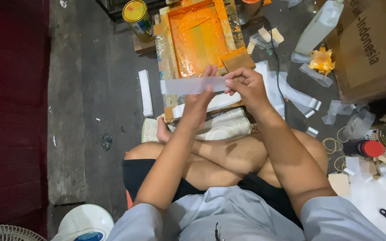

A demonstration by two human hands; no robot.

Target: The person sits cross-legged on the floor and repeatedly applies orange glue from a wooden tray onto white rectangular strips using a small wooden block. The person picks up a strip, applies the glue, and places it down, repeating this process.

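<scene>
While seated cross-legged, person's left hand and right hand both pinch pale paper strip, forearms raised; strip's long axis horizontal, free end pointing left, above orange printing frame.

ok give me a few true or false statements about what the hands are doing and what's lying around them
1. Both hands hold one pale strip between them. True: the left hand and the right hand grip the strip, which lies level.
2. The frame in front of the person is smeared with blue paint. False: the frame is coated in orange.
3. A tin with a yellow lid stands left of the frame. True: the tin sits at its upper left corner.
4. The white bottle lies flat beside the person's knee. False: the white bottle is at the upper right, next to the cardboard box.
5. The person is standing. False: they sit cross-legged on the floor.
</scene>
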